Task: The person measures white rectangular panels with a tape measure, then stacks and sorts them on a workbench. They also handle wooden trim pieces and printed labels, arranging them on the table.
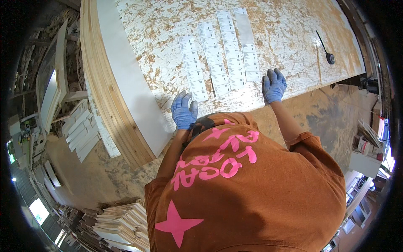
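Note:
Both my hands wear blue gloves with greyish fingertips. My left hand [183, 110] rests at the near edge of a worn white tabletop [155, 38], fingers stretched and thumb apart, with nothing in it. Just beyond it lies the lower end of a strip of white printed labels [193, 69]. My right hand [274, 85] is at the same edge, farther right, fingers slightly bent and holding nothing I can see. Nearest to it is another label strip [250, 59], whose far part is bare backing [244, 27]. Between these lie more label strips [228, 50] side by side.
A small black object with a thin rod [330, 58] lies on the table's right. Long wooden boards [111, 88] and a white panel [134, 96] run along the left. White slats [82, 134] are piled beyond them. Stacked wooden pieces [121, 222] stand at lower left.

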A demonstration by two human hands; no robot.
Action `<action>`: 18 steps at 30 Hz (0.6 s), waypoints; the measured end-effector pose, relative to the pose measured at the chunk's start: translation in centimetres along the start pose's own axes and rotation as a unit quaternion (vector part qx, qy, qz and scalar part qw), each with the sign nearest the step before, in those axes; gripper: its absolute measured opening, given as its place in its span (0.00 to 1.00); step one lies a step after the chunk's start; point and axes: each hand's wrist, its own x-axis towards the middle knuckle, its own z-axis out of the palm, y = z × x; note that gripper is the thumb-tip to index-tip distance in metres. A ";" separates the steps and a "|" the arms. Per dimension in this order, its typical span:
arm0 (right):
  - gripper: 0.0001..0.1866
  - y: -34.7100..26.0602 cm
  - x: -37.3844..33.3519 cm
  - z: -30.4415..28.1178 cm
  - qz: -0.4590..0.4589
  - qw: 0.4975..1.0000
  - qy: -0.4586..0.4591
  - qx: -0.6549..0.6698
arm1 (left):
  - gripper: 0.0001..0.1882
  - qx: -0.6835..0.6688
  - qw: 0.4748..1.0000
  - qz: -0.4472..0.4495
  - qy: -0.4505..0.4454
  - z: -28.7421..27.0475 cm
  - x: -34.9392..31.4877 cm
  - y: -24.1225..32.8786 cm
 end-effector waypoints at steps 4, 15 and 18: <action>0.21 0.1 0.0 0.0 0.004 1.000 -0.006 0.001 | 0.20 0.011 1.000 0.000 -0.004 -0.1 0.1 0.2; 0.21 0.3 0.0 0.1 0.011 1.000 -0.020 -0.007 | 0.20 0.012 1.000 -0.002 0.000 0.5 -0.2 -0.3; 0.21 0.4 -0.1 0.2 0.009 1.000 -0.019 -0.008 | 0.20 0.008 1.000 -0.003 0.000 0.5 -0.2 -0.3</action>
